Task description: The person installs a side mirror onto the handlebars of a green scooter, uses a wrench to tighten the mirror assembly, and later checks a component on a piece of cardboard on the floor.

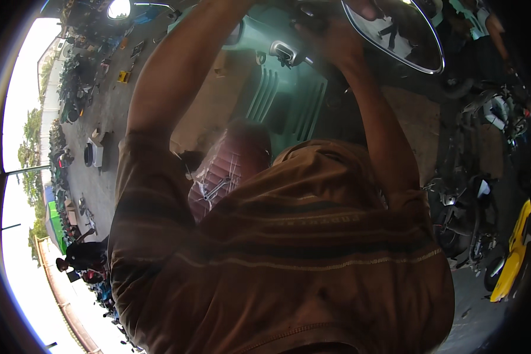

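A pale green scooter (251, 36) stands right in front of the person, its front body toward the top of the view and its ribbed footboard (283, 97) below. From here I see the right hand (335, 41) up by the dark handlebar grip (308, 19), just beside the round, chrome-rimmed mirror (418, 50); it is blurred, and I can't tell whether it grips or only touches. The left forearm (180, 62) reaches past the upper edge, so that hand is hidden and its hold can't be told. Nearer the body sits the maroon quilted seat (240, 156), with a shiny metal tool (218, 187) lying on it, partly bordered by the person's brown striped shirt (289, 277). Brown cardboard (416, 112) lies on the floor to the right. Farther out, a yellow panel (516, 253) stands at the right, and someone in dark clothes (85, 255) is off to the left.
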A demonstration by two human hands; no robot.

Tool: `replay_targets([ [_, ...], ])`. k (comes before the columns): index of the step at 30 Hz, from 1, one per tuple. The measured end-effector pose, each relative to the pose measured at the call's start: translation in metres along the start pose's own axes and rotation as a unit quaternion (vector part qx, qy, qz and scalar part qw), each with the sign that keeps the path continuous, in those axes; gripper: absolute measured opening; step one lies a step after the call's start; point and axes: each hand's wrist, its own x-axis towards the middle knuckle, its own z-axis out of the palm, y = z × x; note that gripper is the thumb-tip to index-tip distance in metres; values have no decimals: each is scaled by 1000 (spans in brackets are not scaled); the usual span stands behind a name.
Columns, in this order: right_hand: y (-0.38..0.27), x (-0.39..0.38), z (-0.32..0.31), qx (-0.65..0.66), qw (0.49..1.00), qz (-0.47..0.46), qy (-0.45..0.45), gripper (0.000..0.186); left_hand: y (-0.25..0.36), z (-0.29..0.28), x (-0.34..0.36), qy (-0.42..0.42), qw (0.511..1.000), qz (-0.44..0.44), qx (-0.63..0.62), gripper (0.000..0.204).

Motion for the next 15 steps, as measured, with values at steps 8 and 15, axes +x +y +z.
replay_targets([
  [8, -4, 13, 5, 112, 993, -10, -35, 56, -1, -5, -6, -13, 999, 26, 44, 52],
  [15, -18, 5, 20, 40, 998, 21, 43, 48, 0, -6, -10, -30, 999, -18, 21, 59],
])
